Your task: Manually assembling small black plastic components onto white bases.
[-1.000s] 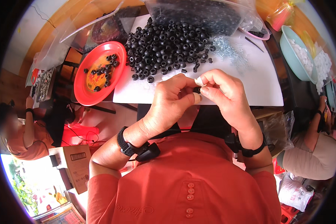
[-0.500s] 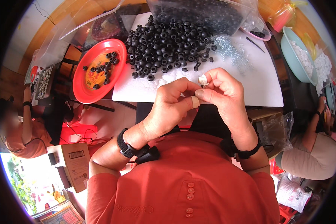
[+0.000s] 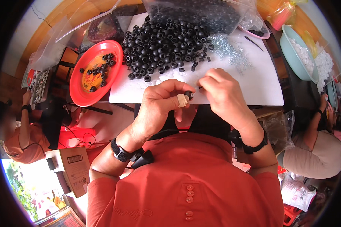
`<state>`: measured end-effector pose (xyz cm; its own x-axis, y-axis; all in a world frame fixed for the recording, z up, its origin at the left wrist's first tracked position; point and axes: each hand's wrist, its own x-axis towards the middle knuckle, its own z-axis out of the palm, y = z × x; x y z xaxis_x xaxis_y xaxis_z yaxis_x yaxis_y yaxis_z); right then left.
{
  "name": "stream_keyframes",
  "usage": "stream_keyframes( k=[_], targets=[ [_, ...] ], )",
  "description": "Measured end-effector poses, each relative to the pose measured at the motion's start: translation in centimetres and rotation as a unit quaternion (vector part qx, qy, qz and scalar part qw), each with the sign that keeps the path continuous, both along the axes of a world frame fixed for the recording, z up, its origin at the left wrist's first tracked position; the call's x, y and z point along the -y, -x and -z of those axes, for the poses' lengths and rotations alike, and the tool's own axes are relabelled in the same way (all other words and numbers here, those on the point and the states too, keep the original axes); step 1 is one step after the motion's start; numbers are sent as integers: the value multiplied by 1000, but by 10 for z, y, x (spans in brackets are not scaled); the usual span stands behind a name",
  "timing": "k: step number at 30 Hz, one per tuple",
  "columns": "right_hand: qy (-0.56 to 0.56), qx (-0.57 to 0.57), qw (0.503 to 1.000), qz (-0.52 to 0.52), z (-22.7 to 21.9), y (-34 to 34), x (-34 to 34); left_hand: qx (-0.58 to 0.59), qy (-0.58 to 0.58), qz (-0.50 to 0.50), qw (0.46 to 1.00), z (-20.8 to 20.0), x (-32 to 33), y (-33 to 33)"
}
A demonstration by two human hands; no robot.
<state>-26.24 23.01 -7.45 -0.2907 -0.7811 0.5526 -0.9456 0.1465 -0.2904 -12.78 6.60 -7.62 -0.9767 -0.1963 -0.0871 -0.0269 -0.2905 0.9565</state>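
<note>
Between the thumb and index finger of my left hand (image 3: 152, 108) is a round black bead with a hole (image 3: 189, 94). Beige tape wraps that thumb. My right hand (image 3: 224, 92) is just to the right, apart from the bead, its fingers closed together. A small dark bit shows at its fingertips, too small to name. Beyond both hands, a heap of similar black beads (image 3: 161, 51) covers the white sheet (image 3: 257, 90). Several small black plugs (image 3: 193, 68) lie at the heap's near edge, and tiny clear bluish pieces (image 3: 229, 53) are scattered to its right.
A red plate (image 3: 75, 89) with several black beads stands at left. Behind the heap is a clear plastic bin (image 3: 195, 15). A pale green basin (image 3: 295, 56) with white pieces sits at right. Other people (image 3: 310, 155) are at both sides. A cardboard box (image 3: 72, 170) stands at lower left.
My hands were together at the fingertips; now they are apart. The black bead has come into sight in my left hand, and my right hand has turned, its fingers curled in.
</note>
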Motion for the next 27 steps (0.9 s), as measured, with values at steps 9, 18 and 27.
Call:
stream_keyframes(
  k=[9,18,27],
  targets=[
    [-132,-129,982,36,-6,-4,10,-13,-46,-19,999,-1,4,4],
    [-52,-119,984,119,-2,25,3,-3,-114,-18,993,3,8,8],
    [-43,-101,977,184,10,44,-4,-32,-167,-12,985,2,9,14]
  ],
)
